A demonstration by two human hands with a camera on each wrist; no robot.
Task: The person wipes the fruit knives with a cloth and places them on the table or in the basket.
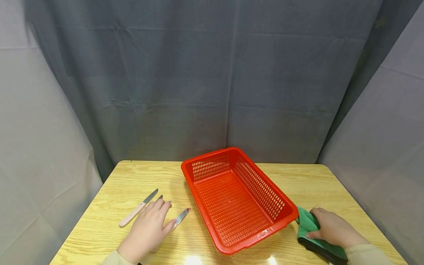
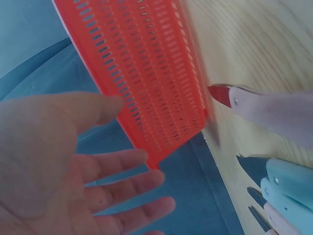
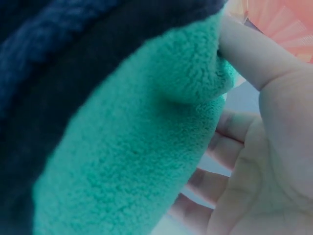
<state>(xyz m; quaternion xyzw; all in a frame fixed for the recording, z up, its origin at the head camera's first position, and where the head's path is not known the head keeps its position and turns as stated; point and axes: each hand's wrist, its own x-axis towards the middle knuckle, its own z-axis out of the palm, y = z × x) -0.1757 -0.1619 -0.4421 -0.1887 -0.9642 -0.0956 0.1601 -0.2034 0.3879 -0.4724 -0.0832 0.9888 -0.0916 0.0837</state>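
Wooden counter under grey drapes: one hand grips cloth, the other hovers by knives

The counter (image 1: 159,173) is pale wood-grain, with light glinting along its near edge. Take it as a clock face, twelve at the far side, and cream sleeves (image 1: 367,253) come in closest to me, one on each side.

Towards four o'clock the right hand (image 1: 334,230) has hold of a green cloth (image 1: 308,224), thumb on one face and fingers behind the other. It's fuzzy stuff, bunched up, with a dark border (image 1: 322,252) on the near side.

Round at eight o'clock is the left hand (image 1: 147,226), fingers loose and slightly spread, grasping nothing. Four knives lie about it. The pale-handled knife (image 1: 130,216) is just outside the hand, blade towards one o'clock. On the inner side, by the thumb, a red-tipped knife (image 1: 183,216) points the same way, towards the basket; whether the thumb touches it I can't tell. Between them only blade tips peep out from above, but the left wrist view shows a teal-handled knife (image 2: 288,188) there.

Beyond the hands, around the middle, sits the red basket (image 1: 210,224), slatted, turned from eleven to five o'clock, its near right corner just beside the cloth.

Behind, at twelve, hangs a creased dark curtain (image 1: 172,81), with paler drapes (image 1: 387,147) at nine and three.
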